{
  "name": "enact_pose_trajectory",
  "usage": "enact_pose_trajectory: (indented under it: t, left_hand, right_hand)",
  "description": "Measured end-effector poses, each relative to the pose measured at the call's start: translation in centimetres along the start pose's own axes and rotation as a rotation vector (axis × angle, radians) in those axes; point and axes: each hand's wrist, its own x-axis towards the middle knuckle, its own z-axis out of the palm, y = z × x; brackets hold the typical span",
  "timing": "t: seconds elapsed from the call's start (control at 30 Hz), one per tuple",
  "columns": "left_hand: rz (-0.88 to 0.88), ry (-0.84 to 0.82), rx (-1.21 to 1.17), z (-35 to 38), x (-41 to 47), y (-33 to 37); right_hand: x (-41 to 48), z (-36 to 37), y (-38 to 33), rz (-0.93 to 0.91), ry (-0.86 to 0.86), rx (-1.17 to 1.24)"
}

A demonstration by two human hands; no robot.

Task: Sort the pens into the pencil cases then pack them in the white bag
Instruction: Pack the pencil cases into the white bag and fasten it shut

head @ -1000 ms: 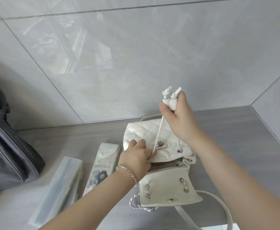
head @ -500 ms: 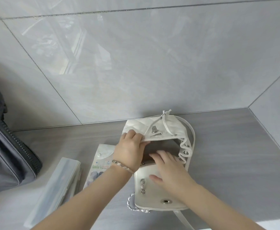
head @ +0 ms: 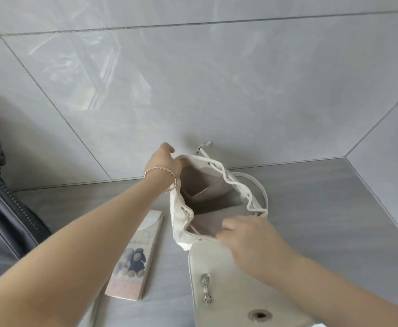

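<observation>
The white bag (head: 178, 215) stands on the grey counter with its mouth pulled wide, showing a beige lining with nothing visible inside. Its flap (head: 219, 279) hangs toward me. My left hand (head: 165, 162), wearing a thin bracelet, grips the far left rim of the bag. My right hand (head: 252, 239) holds the near rim where the flap joins. A pencil case (head: 135, 256) printed with dark round fruit lies flat just left of the bag. My left forearm covers the second, translucent pencil case.
A dark grey backpack (head: 6, 208) with a heavy zipper sits at the far left. A grey tiled wall rises right behind the bag. The bag's strap (head: 257, 185) loops out on its right side over the counter (head: 323, 208).
My right hand let go of the drawstring and came down to the bag's near rim. Both hands have spread the mouth open, and the view has moved closer over the bag.
</observation>
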Motion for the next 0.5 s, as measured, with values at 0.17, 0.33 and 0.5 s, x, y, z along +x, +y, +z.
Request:
enact_pose_trajectory:
  t: [0.17,0.33,0.5]
  left_hand:
    - [0.019,-0.069,0.119,1.3,-1.2,-1.2]
    - [0.102,-0.117,0.055,1.2,-3.7,-1.0]
    - [0.163,-0.111,-0.264,0.0,-7.3,-4.1]
  right_hand:
    - [1.0,0.1,0.4,0.059,-0.310,0.125]
    - [4.5,-1.4,2.1,0.358,-0.147,0.418]
    - [6.4,0.0,2.5,0.431,-0.032,0.286]
